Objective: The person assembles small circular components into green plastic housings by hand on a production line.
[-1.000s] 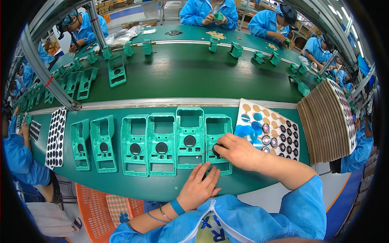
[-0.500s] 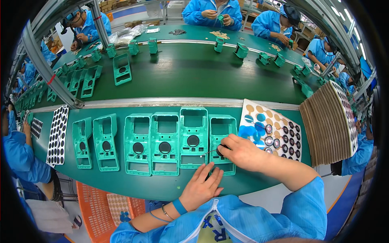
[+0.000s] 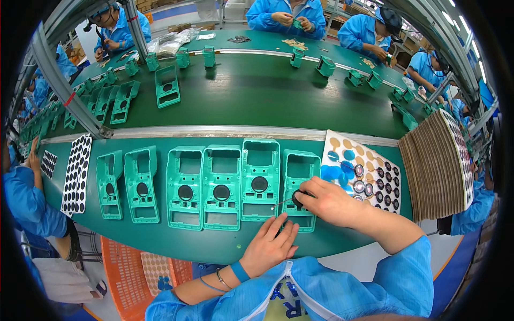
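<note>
My right hand (image 3: 331, 203) is over the rightmost green plastic housing (image 3: 301, 166) of the front row. Its fingers pinch a small black round speaker (image 3: 297, 198) at the round opening, with a thin wire running left to a small pale connector (image 3: 272, 208). My left hand (image 3: 272, 243) rests with fingers stretched out by that housing's lower edge; its fingertips touch or nearly touch the rim. To the left stand several more housings, each with a black disc in the middle, among them the raised neighbour (image 3: 260, 160).
Right of the housings lies a sheet (image 3: 348, 144) with tan pads, blue film pieces and wired round speakers. Beyond it rises a stack of brown cardboard sheets (image 3: 431, 166). A conveyor belt (image 3: 230, 101) carries more green parts. Left are a black-dot sheet (image 3: 76, 174) and an orange basket (image 3: 115, 267).
The whole view has shifted slightly. My right hand remains at the same housing, turned a little so that more of the black speaker shows. My left hand stays by the lower edge.
</note>
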`<control>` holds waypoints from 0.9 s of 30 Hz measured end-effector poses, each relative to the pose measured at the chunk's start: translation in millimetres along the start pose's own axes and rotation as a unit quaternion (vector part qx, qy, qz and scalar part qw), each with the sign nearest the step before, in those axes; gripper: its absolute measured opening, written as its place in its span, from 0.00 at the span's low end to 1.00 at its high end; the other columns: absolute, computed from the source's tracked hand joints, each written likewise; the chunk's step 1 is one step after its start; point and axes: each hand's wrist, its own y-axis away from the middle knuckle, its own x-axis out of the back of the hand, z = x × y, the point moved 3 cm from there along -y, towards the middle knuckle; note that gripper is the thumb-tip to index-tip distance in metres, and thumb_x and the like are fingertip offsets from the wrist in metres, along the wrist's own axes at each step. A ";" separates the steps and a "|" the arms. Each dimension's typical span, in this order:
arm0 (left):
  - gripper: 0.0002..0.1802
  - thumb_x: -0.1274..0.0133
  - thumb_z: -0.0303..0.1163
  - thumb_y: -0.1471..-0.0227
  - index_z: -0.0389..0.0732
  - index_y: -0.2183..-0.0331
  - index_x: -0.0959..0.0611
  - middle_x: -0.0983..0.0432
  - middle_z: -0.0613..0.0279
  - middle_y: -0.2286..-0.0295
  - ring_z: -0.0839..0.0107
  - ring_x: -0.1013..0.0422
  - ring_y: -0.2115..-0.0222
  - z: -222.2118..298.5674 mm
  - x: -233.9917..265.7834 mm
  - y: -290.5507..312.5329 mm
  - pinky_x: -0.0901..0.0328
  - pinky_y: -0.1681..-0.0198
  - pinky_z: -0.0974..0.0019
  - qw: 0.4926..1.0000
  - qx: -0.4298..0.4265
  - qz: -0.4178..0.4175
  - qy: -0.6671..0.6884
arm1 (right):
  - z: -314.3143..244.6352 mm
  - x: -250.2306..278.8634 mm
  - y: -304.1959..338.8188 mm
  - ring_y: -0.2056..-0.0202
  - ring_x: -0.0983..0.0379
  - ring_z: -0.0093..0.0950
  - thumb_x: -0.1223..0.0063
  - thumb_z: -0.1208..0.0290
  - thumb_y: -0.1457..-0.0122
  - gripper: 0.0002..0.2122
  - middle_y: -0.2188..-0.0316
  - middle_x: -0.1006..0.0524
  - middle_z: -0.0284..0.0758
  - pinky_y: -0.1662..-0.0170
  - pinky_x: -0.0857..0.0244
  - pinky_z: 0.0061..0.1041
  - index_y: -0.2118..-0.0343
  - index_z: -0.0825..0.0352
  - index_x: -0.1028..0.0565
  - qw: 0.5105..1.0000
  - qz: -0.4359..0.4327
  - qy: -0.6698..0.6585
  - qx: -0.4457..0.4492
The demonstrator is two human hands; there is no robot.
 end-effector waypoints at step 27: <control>0.23 0.48 0.38 0.56 0.33 0.59 0.26 0.32 0.52 0.60 0.55 0.40 0.52 -2.5 0.4 1.9 0.41 0.51 0.54 1.000 -0.002 0.002 0.003 | -3.6 -3.3 -8.2 0.65 0.35 0.31 0.52 0.76 0.58 0.10 0.71 0.34 0.37 0.68 0.33 0.24 0.70 0.70 0.29 0.999 -0.030 0.032 -0.013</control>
